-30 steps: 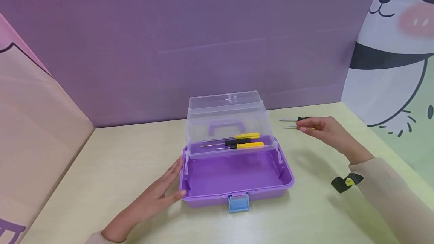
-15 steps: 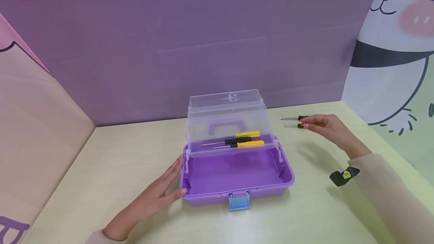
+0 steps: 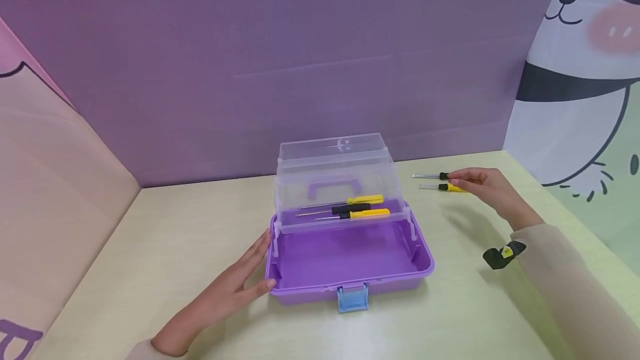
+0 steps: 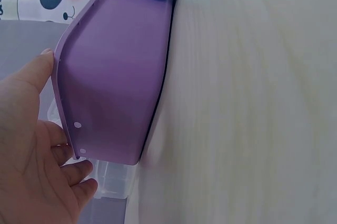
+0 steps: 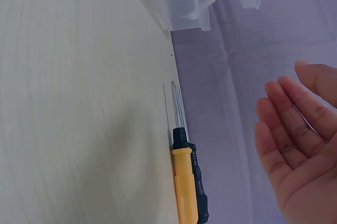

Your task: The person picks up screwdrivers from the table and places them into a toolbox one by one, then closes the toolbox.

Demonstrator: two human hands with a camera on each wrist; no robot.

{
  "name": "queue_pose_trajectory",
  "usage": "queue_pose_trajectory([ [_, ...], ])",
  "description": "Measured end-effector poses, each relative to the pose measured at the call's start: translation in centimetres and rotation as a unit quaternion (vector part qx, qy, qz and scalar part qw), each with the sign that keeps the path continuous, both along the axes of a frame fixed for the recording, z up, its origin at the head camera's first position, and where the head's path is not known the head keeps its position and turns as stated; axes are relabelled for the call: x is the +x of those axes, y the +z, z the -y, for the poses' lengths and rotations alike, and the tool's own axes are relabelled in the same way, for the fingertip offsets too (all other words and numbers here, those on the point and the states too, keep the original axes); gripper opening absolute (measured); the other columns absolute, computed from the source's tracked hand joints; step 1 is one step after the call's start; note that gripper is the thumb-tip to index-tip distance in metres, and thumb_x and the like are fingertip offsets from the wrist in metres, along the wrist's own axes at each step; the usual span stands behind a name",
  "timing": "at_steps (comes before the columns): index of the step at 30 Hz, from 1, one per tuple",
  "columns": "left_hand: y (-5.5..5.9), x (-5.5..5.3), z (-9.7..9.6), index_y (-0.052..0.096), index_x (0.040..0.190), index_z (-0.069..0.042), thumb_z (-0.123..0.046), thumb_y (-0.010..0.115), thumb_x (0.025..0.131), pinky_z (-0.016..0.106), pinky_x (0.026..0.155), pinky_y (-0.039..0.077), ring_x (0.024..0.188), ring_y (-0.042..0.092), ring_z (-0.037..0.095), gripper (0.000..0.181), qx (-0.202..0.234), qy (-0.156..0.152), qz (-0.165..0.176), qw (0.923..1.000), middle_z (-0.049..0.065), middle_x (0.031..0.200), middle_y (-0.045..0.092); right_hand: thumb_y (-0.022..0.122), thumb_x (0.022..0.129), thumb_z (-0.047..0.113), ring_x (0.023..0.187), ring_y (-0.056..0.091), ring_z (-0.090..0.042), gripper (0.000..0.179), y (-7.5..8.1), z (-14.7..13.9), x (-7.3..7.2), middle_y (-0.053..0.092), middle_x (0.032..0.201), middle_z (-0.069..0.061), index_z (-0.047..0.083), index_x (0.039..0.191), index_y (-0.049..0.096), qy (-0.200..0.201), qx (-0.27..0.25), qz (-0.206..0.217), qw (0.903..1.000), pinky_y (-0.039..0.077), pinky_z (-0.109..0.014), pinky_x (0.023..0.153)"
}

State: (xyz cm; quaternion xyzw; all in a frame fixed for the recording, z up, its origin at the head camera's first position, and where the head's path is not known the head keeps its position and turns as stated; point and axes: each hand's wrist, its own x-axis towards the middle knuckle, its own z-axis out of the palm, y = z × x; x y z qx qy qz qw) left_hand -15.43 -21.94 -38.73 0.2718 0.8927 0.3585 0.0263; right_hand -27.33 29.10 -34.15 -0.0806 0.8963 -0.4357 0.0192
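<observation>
An open purple toolbox (image 3: 305, 295) has a clear lid (image 3: 330, 154) tilted back. My left hand (image 3: 220, 299) rests on its left side, fingers extended along the wall and thumb at the front corner rim. In the left wrist view the thumb (image 4: 39, 71) touches the rim. Over two screwdrivers on the table hovers my right hand (image 3: 487, 188), fingers loosely bent and holding nothing. One is a yellow-handled screwdriver (image 5: 184, 182) with a black collar; beside it lies a black-handled screwdriver (image 5: 200, 197). The right hand partly covers both handles in the head view.
In the toolbox's clear upper tray (image 3: 300, 229) lie a yellow screwdriver (image 3: 366, 199), a black screwdriver (image 3: 351, 208) and a yellow-and-black screwdriver (image 3: 370, 213). A blue latch (image 3: 353, 299) hangs at the front. A purple backdrop (image 3: 320, 60) stands behind the table.
My right hand has drawn slightly to the right, uncovering more of the yellow screwdriver's handle and collar. My left hand and the toolbox stay where they were.
</observation>
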Motion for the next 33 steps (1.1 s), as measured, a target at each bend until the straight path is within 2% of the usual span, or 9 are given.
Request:
queue_pose_trajectory([
  [4, 0.0, 0.1, 0.0, 0.007, 0.153, -0.018, -0.029, 0.055, 0.096, 0.062, 0.104, 0.027, 0.141, 0.014, 0.037, 0.076, 0.000, 0.000, 0.001, 1.0000, 0.000, 0.159, 0.002, 0.059, 0.092, 0.042, 0.091, 0.050, 0.012, 0.056, -0.2, -0.3, -0.2, 0.063, 0.107, 0.018, -0.002, 0.126, 0.055, -0.003, -0.003, 0.007, 1.0000, 0.036, -0.055, 0.100],
  [14, -0.1, 0.1, 0.1, 0.007, 0.153, -0.019, -0.029, 0.055, 0.096, 0.063, 0.103, 0.027, 0.141, 0.014, 0.038, 0.076, -0.002, 0.001, 0.000, 1.0000, 0.000, 0.159, 0.002, 0.058, 0.091, 0.046, 0.100, 0.047, 0.000, 0.061, -0.8, -1.0, -0.7, 0.055, 0.102, 0.025, -0.001, 0.129, 0.053, -0.024, -0.007, 0.027, 0.9993, 0.033, -0.056, 0.103],
  [20, -0.2, 0.2, 0.1, 0.007, 0.153, -0.020, -0.030, 0.056, 0.095, 0.063, 0.103, 0.028, 0.141, 0.015, 0.038, 0.076, -0.003, 0.002, 0.000, 1.0000, 0.001, 0.159, 0.003, 0.057, 0.092, 0.044, 0.097, 0.048, 0.002, 0.059, -1.2, -1.4, -0.8, 0.054, 0.098, 0.029, -0.002, 0.129, 0.052, -0.024, -0.018, 0.028, 0.9992, 0.032, -0.056, 0.104],
  [27, -0.1, 0.3, 0.1, 0.007, 0.153, -0.020, -0.030, 0.055, 0.096, 0.063, 0.103, 0.028, 0.141, 0.014, 0.038, 0.076, -0.003, 0.004, 0.002, 1.0000, 0.004, 0.159, 0.004, 0.055, 0.093, 0.044, 0.106, 0.047, -0.008, 0.058, -1.4, -1.6, -0.9, 0.056, 0.109, 0.018, 0.000, 0.130, 0.053, -0.034, -0.011, 0.035, 0.9988, 0.030, -0.057, 0.104],
  [33, -0.1, 0.3, 0.0, 0.007, 0.153, -0.020, -0.030, 0.055, 0.095, 0.064, 0.103, 0.027, 0.141, 0.014, 0.039, 0.076, 0.001, 0.003, 0.005, 1.0000, 0.002, 0.159, 0.004, 0.055, 0.094, 0.041, 0.097, 0.046, 0.002, 0.055, -1.9, -2.1, -1.1, 0.058, 0.100, 0.025, -0.003, 0.128, 0.053, -0.044, -0.012, 0.015, 0.9988, 0.033, -0.053, 0.101],
])
